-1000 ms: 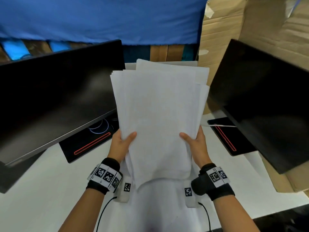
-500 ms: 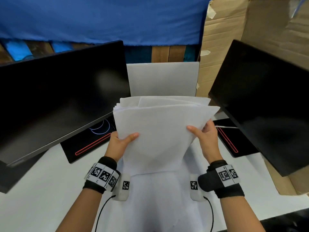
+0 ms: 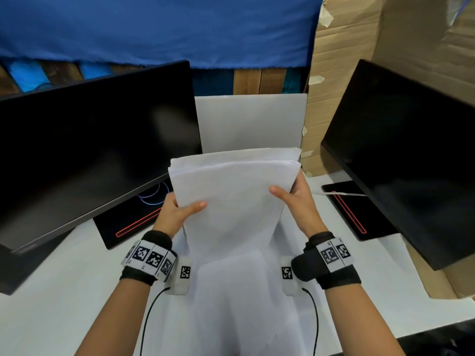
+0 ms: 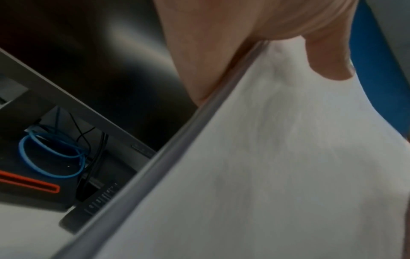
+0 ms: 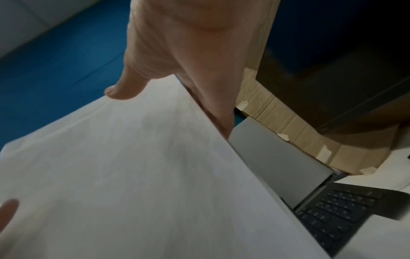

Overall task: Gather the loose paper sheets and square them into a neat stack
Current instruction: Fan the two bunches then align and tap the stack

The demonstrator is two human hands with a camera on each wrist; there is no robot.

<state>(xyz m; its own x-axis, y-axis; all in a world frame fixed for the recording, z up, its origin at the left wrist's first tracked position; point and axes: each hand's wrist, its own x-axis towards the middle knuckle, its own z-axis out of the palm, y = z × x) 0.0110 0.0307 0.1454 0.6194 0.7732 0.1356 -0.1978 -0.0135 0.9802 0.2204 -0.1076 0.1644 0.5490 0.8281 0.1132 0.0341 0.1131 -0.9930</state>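
Observation:
A bundle of white paper sheets stands nearly upright over the white table, its lower edge down on more white paper lying flat in front of me. My left hand grips the bundle's left edge, thumb on the near face. My right hand grips the right edge the same way. The top edges of the sheets lie slightly uneven. In the left wrist view the paper sheets show a thick edge under my thumb. In the right wrist view the paper sheets fill the frame.
A dark monitor stands at the left and another monitor at the right, each on a black base. A tablet with a keyboard stands behind the bundle. Cardboard rises at the back right; blue cloth hangs behind.
The bundle has come down from a raised position to the table between my hands. My right hand has moved up along the right edge. The sheets' top edges lie closer together.

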